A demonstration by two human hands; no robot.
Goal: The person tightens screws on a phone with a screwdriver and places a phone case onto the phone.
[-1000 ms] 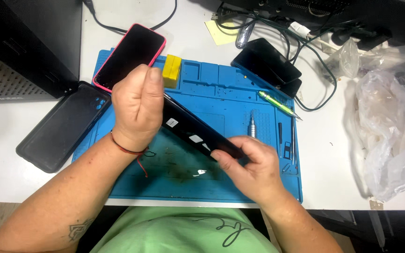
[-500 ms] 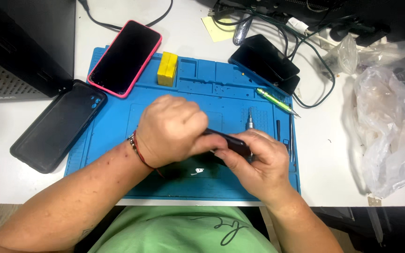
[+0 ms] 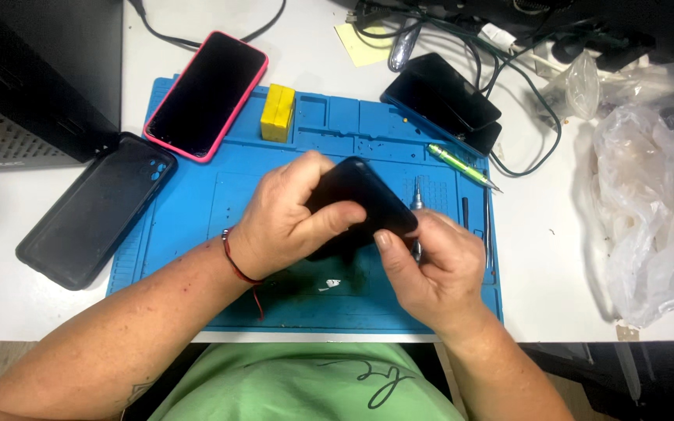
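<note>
I'm gripping the black phone (image 3: 360, 204) in my left hand (image 3: 278, 226) above the mat (image 3: 196, 226), my right hand (image 3: 431, 269) pinching its lower corner to steady it.

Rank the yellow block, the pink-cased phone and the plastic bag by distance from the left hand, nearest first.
1. Yellow block: just beyond the left hand, at the mat's top edge.
2. Pink-cased phone: farther up and left.
3. Plastic bag: far right, off the mat.

A work mat (image 3: 196, 210) lay on the counter (image 3: 555, 257). A cased phone (image 3: 206, 95) lay at its far left corner, an empty case (image 3: 95, 210) left of it, a plastic bag (image 3: 653, 210) well right.
</note>
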